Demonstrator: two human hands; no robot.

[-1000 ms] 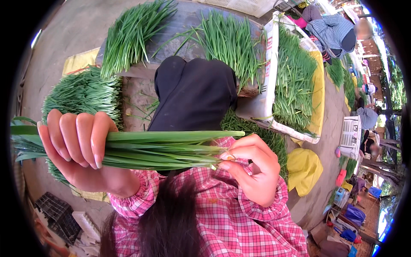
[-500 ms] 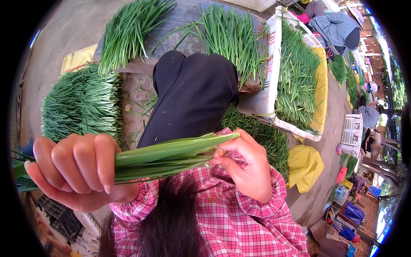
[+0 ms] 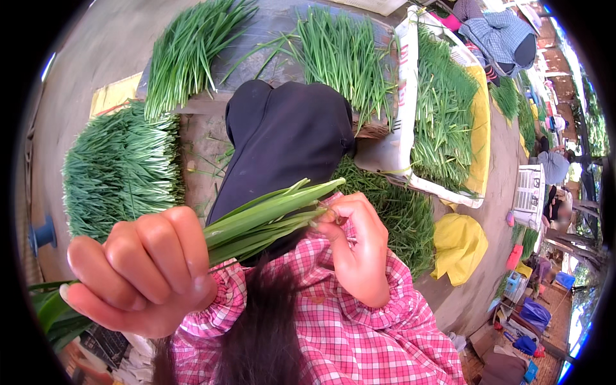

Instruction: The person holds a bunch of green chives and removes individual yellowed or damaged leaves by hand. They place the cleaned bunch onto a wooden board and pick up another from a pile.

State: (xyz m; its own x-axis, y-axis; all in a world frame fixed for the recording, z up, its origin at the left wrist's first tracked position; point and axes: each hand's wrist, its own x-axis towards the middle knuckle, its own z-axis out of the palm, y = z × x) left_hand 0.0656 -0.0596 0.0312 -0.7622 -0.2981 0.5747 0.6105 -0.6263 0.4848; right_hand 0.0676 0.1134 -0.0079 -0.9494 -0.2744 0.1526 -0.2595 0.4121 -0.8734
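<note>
My left hand is wrapped round a small bunch of garlic chives. The bunch slants up to the right above my lap, and its other end hangs out past the fist at the lower left. At the right end of the bunch, the thumb and fingers of my right hand are pinched together on the stalk ends; exactly what lies between the fingertips is too small to make out. One broad, pale green stalk lies along the top and sticks out past the others.
Ahead, a low grey board carries two chive heaps. A stacked pile of chives lies left. To the right stands a white crate full of chives, with loose greens below it and a yellow sheet beyond. Another person bends at upper right.
My left hand has shifted right and slightly down, and the bunch now slants more upward. My right hand has moved a little left, still pinching at the bunch's end.
</note>
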